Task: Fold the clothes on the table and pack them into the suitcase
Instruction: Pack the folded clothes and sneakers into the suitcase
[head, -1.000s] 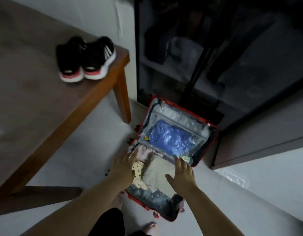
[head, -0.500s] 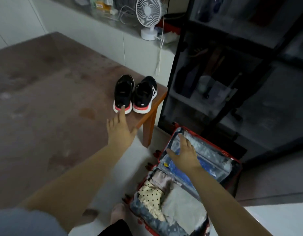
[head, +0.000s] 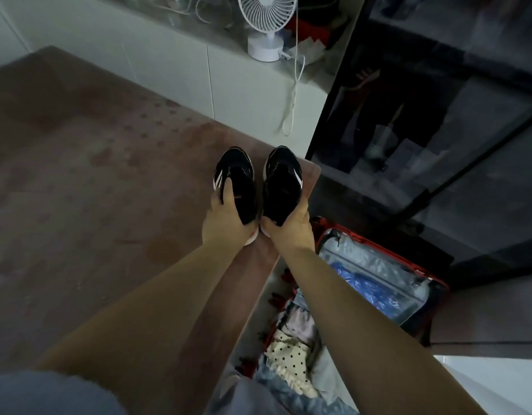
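Note:
Two black sneakers with white stripes and red-white soles stand side by side at the right corner of the brown table (head: 79,190). My left hand (head: 225,218) grips the heel of the left sneaker (head: 236,178). My right hand (head: 291,226) grips the heel of the right sneaker (head: 282,181). On the floor below the table's right edge lies the open red suitcase (head: 432,280). It holds a polka-dot garment (head: 285,354), other folded clothes and a blue bag (head: 369,289) behind a clear lid pocket.
A white desk fan (head: 266,22) with a hanging cable stands on the counter behind the table. A dark glass-fronted cabinet (head: 438,115) rises right of the table, close behind the suitcase.
Both hands left the suitcase, rose to the table corner and took hold of the sneakers' heels. The view lifted from the floor to the table.

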A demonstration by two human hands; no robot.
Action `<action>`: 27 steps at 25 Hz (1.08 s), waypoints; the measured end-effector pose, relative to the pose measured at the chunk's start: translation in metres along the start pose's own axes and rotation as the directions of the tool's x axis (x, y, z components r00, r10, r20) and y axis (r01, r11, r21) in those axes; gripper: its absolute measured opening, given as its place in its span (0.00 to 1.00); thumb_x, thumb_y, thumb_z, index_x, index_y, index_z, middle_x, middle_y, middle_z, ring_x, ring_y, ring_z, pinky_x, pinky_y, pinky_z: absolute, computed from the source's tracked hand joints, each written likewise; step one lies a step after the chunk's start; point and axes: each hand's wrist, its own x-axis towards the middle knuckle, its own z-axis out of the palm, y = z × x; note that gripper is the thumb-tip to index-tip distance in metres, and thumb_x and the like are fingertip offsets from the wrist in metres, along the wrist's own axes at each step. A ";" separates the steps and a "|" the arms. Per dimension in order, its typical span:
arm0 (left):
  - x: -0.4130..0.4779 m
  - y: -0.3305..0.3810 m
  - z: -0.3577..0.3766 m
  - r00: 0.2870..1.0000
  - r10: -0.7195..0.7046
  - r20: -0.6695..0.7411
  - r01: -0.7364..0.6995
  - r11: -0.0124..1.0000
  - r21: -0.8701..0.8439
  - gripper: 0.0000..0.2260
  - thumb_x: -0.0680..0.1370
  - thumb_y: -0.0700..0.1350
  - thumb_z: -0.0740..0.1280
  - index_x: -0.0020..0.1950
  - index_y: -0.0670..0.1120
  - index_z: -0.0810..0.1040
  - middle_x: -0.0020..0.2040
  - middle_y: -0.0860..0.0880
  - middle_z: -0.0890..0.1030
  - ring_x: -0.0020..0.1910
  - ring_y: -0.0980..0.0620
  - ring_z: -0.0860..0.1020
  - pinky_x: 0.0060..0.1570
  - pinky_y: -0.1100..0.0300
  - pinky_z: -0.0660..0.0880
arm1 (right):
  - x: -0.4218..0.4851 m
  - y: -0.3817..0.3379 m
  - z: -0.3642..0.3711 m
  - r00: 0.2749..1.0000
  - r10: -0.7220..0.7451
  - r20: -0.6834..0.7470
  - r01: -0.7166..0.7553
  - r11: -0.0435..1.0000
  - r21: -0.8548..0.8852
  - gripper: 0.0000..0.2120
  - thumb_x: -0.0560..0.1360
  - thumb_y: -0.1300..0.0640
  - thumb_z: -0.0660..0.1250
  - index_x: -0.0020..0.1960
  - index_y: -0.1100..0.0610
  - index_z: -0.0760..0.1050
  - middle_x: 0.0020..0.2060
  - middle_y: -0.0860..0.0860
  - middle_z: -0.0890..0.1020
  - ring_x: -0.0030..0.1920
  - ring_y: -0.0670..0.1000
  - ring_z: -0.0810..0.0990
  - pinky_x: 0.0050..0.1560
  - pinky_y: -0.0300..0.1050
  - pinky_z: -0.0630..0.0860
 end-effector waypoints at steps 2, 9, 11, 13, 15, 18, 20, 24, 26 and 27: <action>0.000 -0.002 0.005 0.999 -0.043 0.008 0.044 0.997 -0.070 0.45 0.69 0.53 0.72 0.76 0.53 0.47 0.71 0.42 0.63 0.62 0.37 0.71 0.56 0.44 0.73 | 0.010 0.000 0.012 0.996 0.059 -0.064 -0.058 0.998 0.009 0.45 0.69 0.46 0.72 0.74 0.58 0.50 0.70 0.58 0.65 0.68 0.62 0.66 0.64 0.57 0.69; -0.005 -0.003 0.013 0.983 -0.157 -0.093 0.123 0.945 -0.303 0.36 0.69 0.48 0.71 0.73 0.45 0.59 0.66 0.44 0.72 0.61 0.41 0.74 0.54 0.51 0.72 | 0.020 0.011 0.010 0.965 0.234 -0.120 -0.205 0.955 0.216 0.33 0.67 0.48 0.73 0.66 0.56 0.64 0.57 0.55 0.78 0.58 0.58 0.77 0.55 0.50 0.75; -0.012 -0.004 0.006 0.984 -0.138 -0.114 0.101 0.953 -0.285 0.28 0.70 0.47 0.70 0.69 0.46 0.67 0.60 0.44 0.77 0.58 0.42 0.76 0.51 0.54 0.72 | 0.008 0.021 -0.012 0.975 0.176 -0.134 -0.146 0.967 0.209 0.30 0.68 0.50 0.72 0.66 0.54 0.66 0.56 0.54 0.79 0.56 0.57 0.78 0.52 0.46 0.74; -0.028 0.003 -0.003 0.985 -0.108 -0.136 0.064 0.955 -0.291 0.24 0.70 0.46 0.69 0.65 0.46 0.71 0.56 0.44 0.79 0.55 0.42 0.77 0.50 0.55 0.72 | -0.010 0.038 -0.037 0.984 0.120 -0.134 -0.089 0.971 0.221 0.28 0.69 0.52 0.72 0.66 0.53 0.67 0.54 0.53 0.80 0.55 0.56 0.78 0.53 0.46 0.75; -0.059 0.021 -0.005 0.989 -0.067 -0.132 0.019 0.942 -0.335 0.24 0.70 0.47 0.68 0.65 0.47 0.71 0.55 0.45 0.80 0.55 0.43 0.77 0.51 0.56 0.71 | -0.034 0.068 -0.065 0.984 0.100 -0.149 -0.062 0.970 0.236 0.27 0.68 0.53 0.73 0.65 0.52 0.68 0.52 0.50 0.80 0.55 0.53 0.78 0.55 0.47 0.75; -0.126 0.049 0.010 0.997 0.024 -0.077 -0.051 0.924 -0.380 0.29 0.69 0.50 0.68 0.70 0.50 0.68 0.60 0.48 0.79 0.59 0.47 0.76 0.57 0.53 0.73 | -0.078 0.136 -0.114 0.977 0.141 -0.159 -0.092 0.956 0.279 0.27 0.69 0.56 0.73 0.65 0.53 0.69 0.47 0.47 0.77 0.51 0.51 0.77 0.50 0.45 0.73; -0.175 0.065 0.034 0.999 0.050 -0.002 -0.046 0.906 -0.420 0.30 0.70 0.48 0.69 0.71 0.50 0.66 0.62 0.52 0.77 0.61 0.52 0.75 0.58 0.56 0.71 | -0.112 0.195 -0.148 0.972 0.203 -0.118 -0.170 0.955 0.245 0.26 0.70 0.57 0.73 0.65 0.54 0.69 0.47 0.47 0.77 0.49 0.50 0.76 0.47 0.43 0.70; -0.253 0.065 0.112 0.973 -0.034 0.230 0.125 0.912 -0.390 0.31 0.73 0.39 0.70 0.73 0.48 0.61 0.57 0.52 0.72 0.56 0.54 0.71 0.55 0.61 0.66 | -0.169 0.321 -0.189 0.924 0.378 -0.052 -0.367 0.918 0.152 0.24 0.68 0.56 0.74 0.62 0.56 0.72 0.47 0.52 0.79 0.50 0.55 0.78 0.47 0.44 0.71; -0.278 0.043 0.156 0.921 -0.133 0.366 0.256 0.915 -0.312 0.32 0.73 0.40 0.71 0.73 0.48 0.61 0.62 0.46 0.72 0.62 0.47 0.71 0.58 0.57 0.66 | -0.198 0.372 -0.195 0.882 0.470 -0.023 -0.465 0.878 0.113 0.24 0.67 0.56 0.75 0.61 0.57 0.74 0.51 0.56 0.81 0.53 0.58 0.79 0.49 0.45 0.73; -0.289 0.031 0.175 0.884 -0.185 0.430 0.318 0.911 -0.262 0.33 0.72 0.41 0.71 0.73 0.48 0.60 0.65 0.43 0.71 0.64 0.44 0.71 0.59 0.55 0.66 | -0.214 0.396 -0.195 0.859 0.513 -0.007 -0.510 0.855 0.093 0.24 0.67 0.57 0.75 0.61 0.58 0.74 0.53 0.58 0.81 0.55 0.59 0.79 0.50 0.45 0.72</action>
